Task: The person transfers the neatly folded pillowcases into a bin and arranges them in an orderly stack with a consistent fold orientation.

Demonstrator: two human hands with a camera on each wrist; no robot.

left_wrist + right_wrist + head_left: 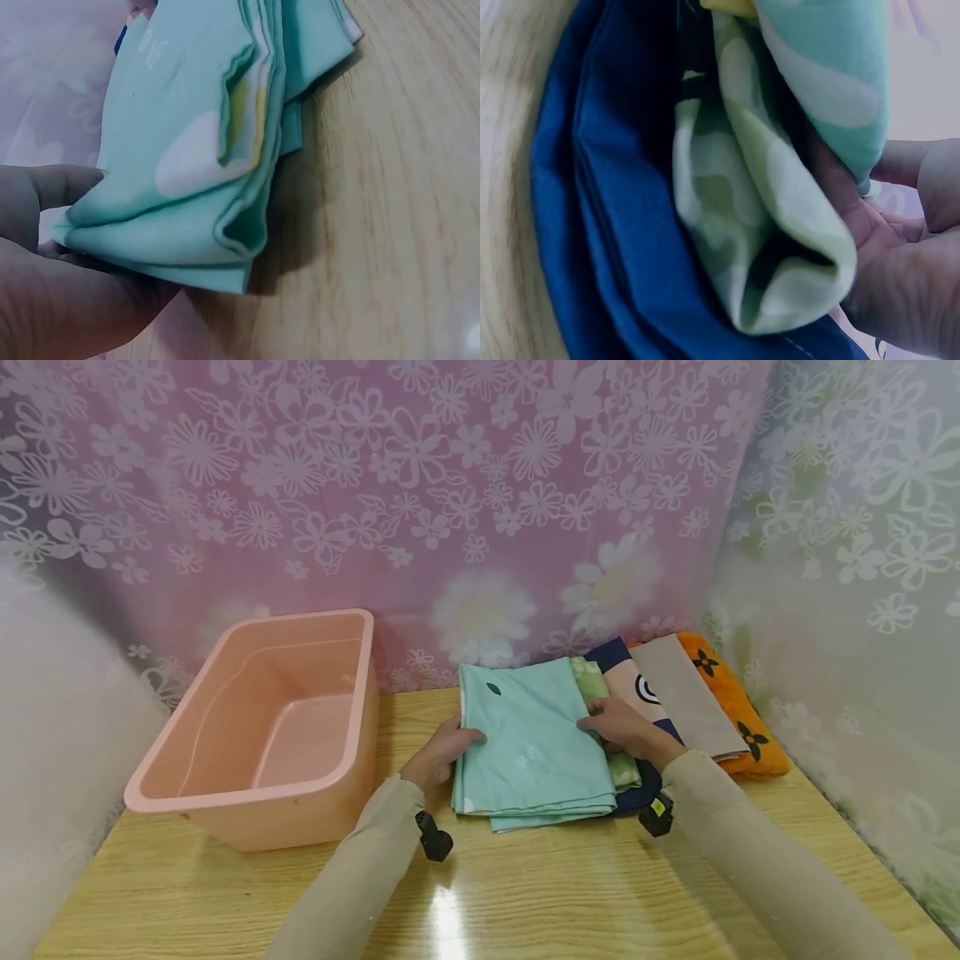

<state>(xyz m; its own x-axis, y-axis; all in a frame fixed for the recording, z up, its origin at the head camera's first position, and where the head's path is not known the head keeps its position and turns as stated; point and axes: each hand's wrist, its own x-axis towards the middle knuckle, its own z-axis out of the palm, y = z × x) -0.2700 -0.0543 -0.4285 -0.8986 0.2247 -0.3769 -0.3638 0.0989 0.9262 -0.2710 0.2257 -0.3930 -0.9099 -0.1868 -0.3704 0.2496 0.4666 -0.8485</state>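
Note:
A folded mint-green cloth (525, 735) with small printed lettering and a leaf lies on the table in the head view. My left hand (442, 753) pinches its left edge between thumb and fingers; in the left wrist view the layered folds of the cloth (172, 142) bunch at that grip. On the opposite edge, my right hand (624, 727) pinches the same cloth, its fingers partly tucked beneath. Under and beside that edge are a green patterned folded cloth (720, 202) and a navy cloth (622, 165), both close to the right hand.
A pink plastic basin (247, 797) stands on the left of the wooden table (525, 893). Right of my hands lie a navy-and-peach cloth (626, 672), a beige folded cloth (690, 702) and an orange one (761, 743) with dark flowers. Floral curtains (480, 485) border the table.

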